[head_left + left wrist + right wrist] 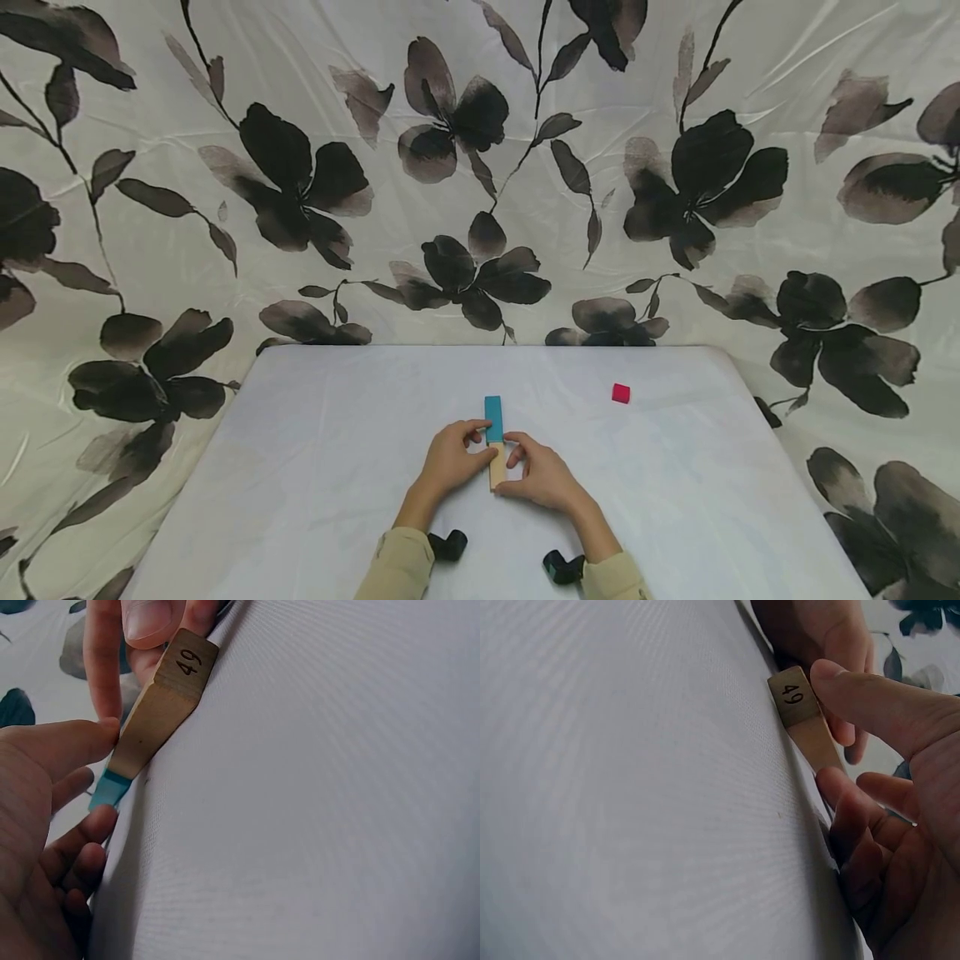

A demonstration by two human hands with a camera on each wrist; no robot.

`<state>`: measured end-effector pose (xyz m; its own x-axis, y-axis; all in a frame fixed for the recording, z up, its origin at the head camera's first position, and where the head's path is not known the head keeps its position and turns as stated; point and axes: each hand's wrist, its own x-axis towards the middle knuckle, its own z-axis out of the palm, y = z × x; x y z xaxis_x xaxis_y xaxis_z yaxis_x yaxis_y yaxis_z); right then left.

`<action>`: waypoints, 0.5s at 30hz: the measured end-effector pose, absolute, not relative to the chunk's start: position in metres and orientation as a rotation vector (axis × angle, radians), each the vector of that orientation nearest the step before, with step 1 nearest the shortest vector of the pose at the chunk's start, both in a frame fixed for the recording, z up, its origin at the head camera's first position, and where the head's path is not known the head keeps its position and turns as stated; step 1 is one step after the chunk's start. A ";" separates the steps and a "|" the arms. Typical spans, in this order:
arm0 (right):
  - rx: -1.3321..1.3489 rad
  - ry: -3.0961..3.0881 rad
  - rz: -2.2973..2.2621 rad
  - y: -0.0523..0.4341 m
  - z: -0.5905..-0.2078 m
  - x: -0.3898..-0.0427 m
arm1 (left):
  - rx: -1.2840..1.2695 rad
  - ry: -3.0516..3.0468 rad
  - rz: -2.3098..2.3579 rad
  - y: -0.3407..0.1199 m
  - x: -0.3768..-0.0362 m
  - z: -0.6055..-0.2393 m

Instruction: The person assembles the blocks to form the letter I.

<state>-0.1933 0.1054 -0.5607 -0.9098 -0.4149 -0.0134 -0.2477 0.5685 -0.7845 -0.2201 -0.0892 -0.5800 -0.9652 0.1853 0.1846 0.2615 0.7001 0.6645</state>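
Note:
On the white table, a blue block (492, 408) and a plain wooden block (497, 475) lie end to end in one line pointing away from me. My left hand (452, 457) holds them from the left, index fingertip at the blue block's side and thumb on the wooden block close to the seam. From the right, my right hand (546, 475) grips the wooden block, its thumb at the near end and its index finger up by the seam. In the left wrist view, the wooden block (157, 720) shows "49" on its near end; the blue block (110, 789) is partly covered by fingers.
A small red cube (621, 393) sits farther back on the right of the table (315, 467). Black devices (448, 546) are worn at both wrists. Behind the table's far edge hangs a white cloth (577, 275) with dark flowers.

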 end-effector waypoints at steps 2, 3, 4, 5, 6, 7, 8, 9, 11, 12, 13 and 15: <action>-0.557 2.603 -1.258 0.105 -0.561 -0.193 | -0.378 -2.801 -1.111 -0.090 -0.220 -0.581; -0.557 2.604 -1.259 0.105 -0.561 -0.193 | -0.381 -2.801 -1.110 -0.090 -0.220 -0.581; -0.558 2.604 -1.261 0.105 -0.562 -0.193 | -0.383 -2.801 -1.113 -0.090 -0.220 -0.581; -0.559 2.606 -1.261 0.105 -0.562 -0.193 | -0.390 -2.799 -1.115 -0.090 -0.220 -0.581; -0.562 2.607 -1.261 0.105 -0.562 -0.193 | -0.395 -2.799 -1.118 -0.090 -0.220 -0.581; -0.564 2.609 -1.260 0.105 -0.562 -0.193 | -0.398 -2.802 -1.116 -0.090 -0.220 -0.581; -0.565 2.610 -1.260 0.105 -0.562 -0.193 | -0.399 -2.804 -1.114 -0.090 -0.220 -0.580; -0.566 2.610 -1.260 0.105 -0.561 -0.193 | -0.399 -2.808 -1.112 -0.090 -0.220 -0.580; -0.570 2.611 -1.258 0.105 -0.561 -0.194 | -0.398 -2.814 -1.105 -0.090 -0.220 -0.580; -0.572 2.609 -1.260 0.105 -0.561 -0.194 | -0.396 -2.817 -1.099 -0.090 -0.220 -0.580; -0.575 2.607 -1.260 0.105 -0.561 -0.194 | -0.393 -2.820 -1.094 -0.089 -0.220 -0.580; -0.577 2.603 -1.263 0.105 -0.561 -0.195 | -0.393 -2.818 -1.092 -0.089 -0.220 -0.580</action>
